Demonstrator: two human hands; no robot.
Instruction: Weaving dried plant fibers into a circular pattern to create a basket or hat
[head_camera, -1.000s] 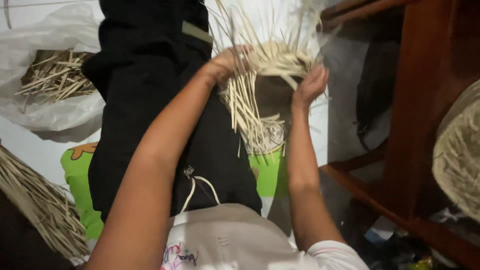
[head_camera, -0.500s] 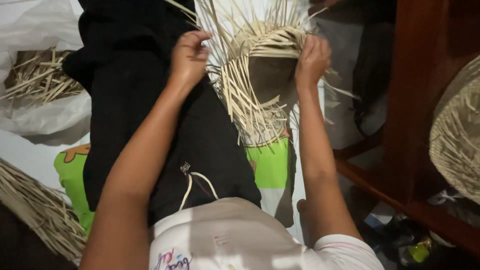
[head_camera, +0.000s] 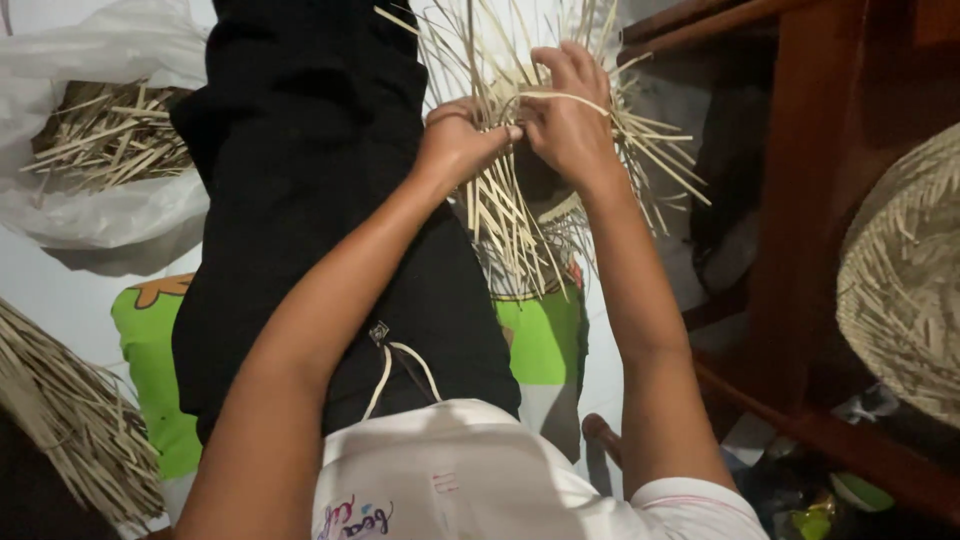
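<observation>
Hands drawn together on the half-woven straw piece

Half a second ago the hands gripped opposite edges of the woven straw piece (head_camera: 530, 170); now the left hand (head_camera: 462, 140) and right hand (head_camera: 568, 118) meet at its top, fingers closed, pinching strands. The pale weave rests on the black-trousered lap (head_camera: 300, 200), loose ends fanning outward, the wooden furniture (head_camera: 820, 200) to its right.

Plastic bag (head_camera: 110, 215) w/ straw offcuts (head_camera: 105, 140) upper left, woven hat (head_camera: 905, 280) right, by wooden shelf (head_camera: 800, 200).

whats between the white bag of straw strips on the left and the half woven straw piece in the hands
In the head view, the person's black-trousered leg lies between the white bag and the woven straw piece.
</observation>
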